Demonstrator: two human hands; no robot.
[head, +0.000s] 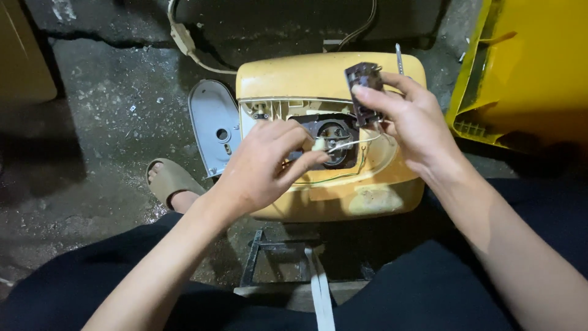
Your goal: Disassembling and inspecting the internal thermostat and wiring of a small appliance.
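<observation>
A yellow appliance housing (318, 76) lies opened up on the floor in front of me, its dark inner cavity (334, 138) exposed. My left hand (260, 165) pinches a small white connector (318, 144) at the end of a white wire (358, 142) over that cavity. My right hand (410, 116) holds a small brown electrical part (362, 76) up above the housing's right side. Thin green wire (343, 176) trails along the housing's lower rim.
A grey cover plate (211, 122) lies left of the housing. A beige power cord (187, 46) runs along the dirty concrete floor behind. A yellow bin (520, 67) stands at right. My sandalled foot (168, 184) and a low stool frame (269, 257) are below.
</observation>
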